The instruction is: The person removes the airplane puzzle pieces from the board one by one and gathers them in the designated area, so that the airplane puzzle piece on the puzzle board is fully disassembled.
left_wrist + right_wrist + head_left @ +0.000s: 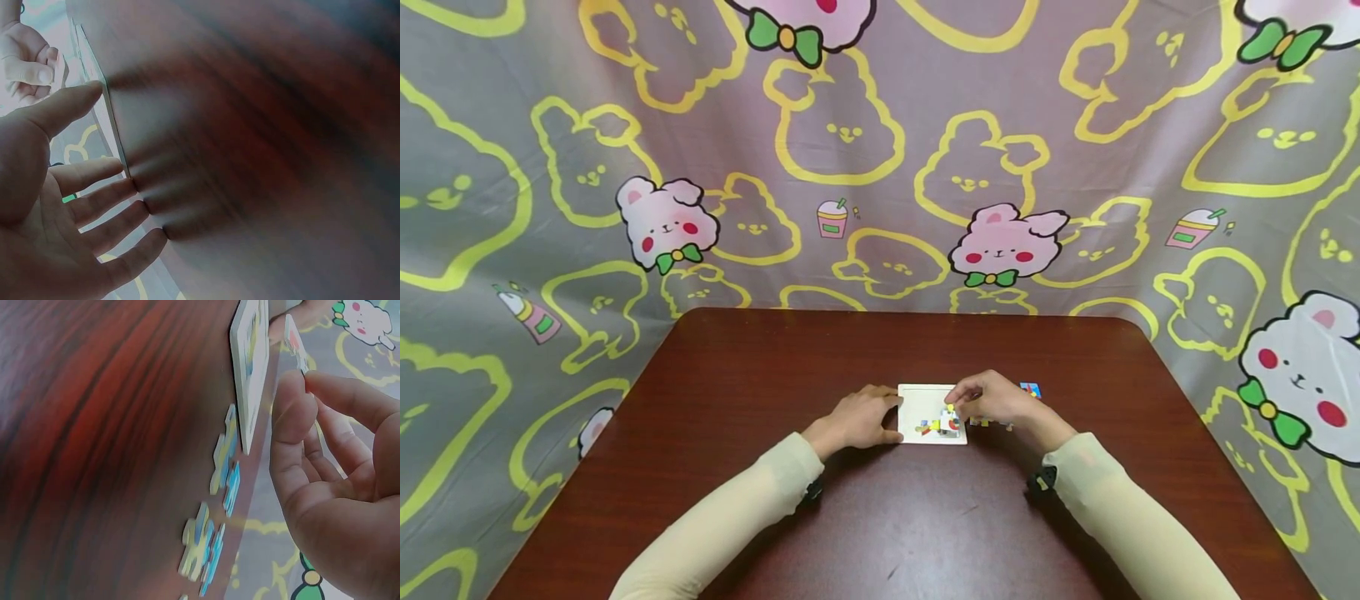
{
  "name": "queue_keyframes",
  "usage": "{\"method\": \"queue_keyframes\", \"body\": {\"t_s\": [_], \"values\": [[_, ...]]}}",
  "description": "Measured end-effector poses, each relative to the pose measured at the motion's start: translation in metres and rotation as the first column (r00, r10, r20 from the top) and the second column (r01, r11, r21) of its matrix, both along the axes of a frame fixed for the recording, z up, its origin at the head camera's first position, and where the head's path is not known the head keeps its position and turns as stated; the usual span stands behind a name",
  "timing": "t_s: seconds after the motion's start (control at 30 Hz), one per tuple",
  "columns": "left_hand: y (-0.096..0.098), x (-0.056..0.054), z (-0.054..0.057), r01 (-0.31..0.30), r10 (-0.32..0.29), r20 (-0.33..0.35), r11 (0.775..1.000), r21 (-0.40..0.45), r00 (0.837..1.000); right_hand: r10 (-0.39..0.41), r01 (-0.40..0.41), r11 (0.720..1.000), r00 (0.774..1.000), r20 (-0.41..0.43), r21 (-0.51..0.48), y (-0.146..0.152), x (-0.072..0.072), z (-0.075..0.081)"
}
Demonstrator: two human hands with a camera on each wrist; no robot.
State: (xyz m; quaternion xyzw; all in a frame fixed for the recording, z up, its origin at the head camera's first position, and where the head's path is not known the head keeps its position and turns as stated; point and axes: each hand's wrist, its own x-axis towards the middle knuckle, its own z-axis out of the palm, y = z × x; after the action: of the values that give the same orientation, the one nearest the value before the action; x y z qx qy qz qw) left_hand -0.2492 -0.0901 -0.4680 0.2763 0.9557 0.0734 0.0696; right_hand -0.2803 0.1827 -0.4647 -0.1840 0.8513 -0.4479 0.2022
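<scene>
A shallow white puzzle tray (916,406) lies on the table, with a few colourful pieces (931,427) in its near right part. My left hand (857,419) holds its thumb and extended fingertips along the tray's left edge; the left wrist view shows the thumb (75,106) right at that edge. Over the right side of the tray, my right hand (996,400) pinches a jigsaw piece (294,337) between thumb and index finger. The piece has white and red on its face and stands tilted up, above the tray in the right wrist view.
Several loose jigsaw pieces (199,544), blue and yellow, lie on the table right of the tray. One blue and red piece (1030,389) shows beyond the right wrist. A patterned curtain (880,150) hangs behind the brown table (790,350).
</scene>
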Motion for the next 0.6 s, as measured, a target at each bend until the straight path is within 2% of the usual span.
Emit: {"method": "queue_keyframes", "body": {"t_s": [0.2, 0.4, 0.6], "values": [[0.0, -0.001, -0.001, 0.004, -0.004, -0.01, 1.0, -0.003, 1.0, 0.017, -0.017, 1.0, 1.0, 0.001, -0.017, 0.012, 0.002, 0.0], [0.0, -0.001, -0.001, 0.007, -0.007, -0.008, 1.0, 0.001, 1.0, 0.031, -0.03, 0.999, 0.999, 0.044, -0.041, 0.02, 0.003, -0.001], [0.0, -0.001, -0.001, 0.01, -0.01, -0.008, 1.0, 0.008, 1.0, 0.02, -0.02, 1.0, 0.999, 0.05, -0.007, 0.028, 0.006, -0.002]]}}
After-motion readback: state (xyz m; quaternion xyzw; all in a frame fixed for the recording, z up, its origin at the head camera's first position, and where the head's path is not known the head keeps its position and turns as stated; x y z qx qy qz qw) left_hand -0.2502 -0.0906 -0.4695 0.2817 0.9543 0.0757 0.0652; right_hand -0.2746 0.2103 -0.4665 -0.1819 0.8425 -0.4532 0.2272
